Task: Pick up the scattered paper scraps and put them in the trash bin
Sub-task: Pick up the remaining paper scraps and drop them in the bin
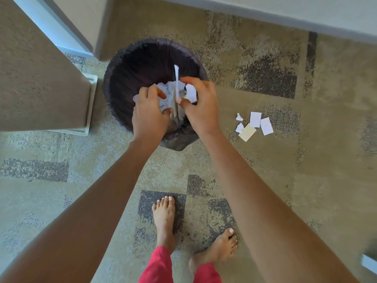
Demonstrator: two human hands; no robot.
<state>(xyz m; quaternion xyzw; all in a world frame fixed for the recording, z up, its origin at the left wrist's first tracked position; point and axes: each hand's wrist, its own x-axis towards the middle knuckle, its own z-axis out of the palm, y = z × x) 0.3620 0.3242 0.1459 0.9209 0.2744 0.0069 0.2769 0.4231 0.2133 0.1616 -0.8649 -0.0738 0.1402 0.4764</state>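
Note:
A round trash bin [130, 64] with a dark liner stands on the carpet. Both hands hover over its near rim. My left hand [150, 115] is closed around a bunch of white paper scraps [170, 92]. My right hand [201, 105] pinches more white scraps, one piece [191, 92] showing between thumb and fingers, and a thin strip [176, 72] sticks up above the hands. Several scraps [255, 124], white and one cream, lie on the carpet to the right of the bin.
A wall corner [40, 82] with a white baseboard stands left of the bin, and another wall [285, 11] runs along the top. My bare feet [165, 217] stand on the patterned carpet below the bin. A white object [369, 263] shows at the lower right edge.

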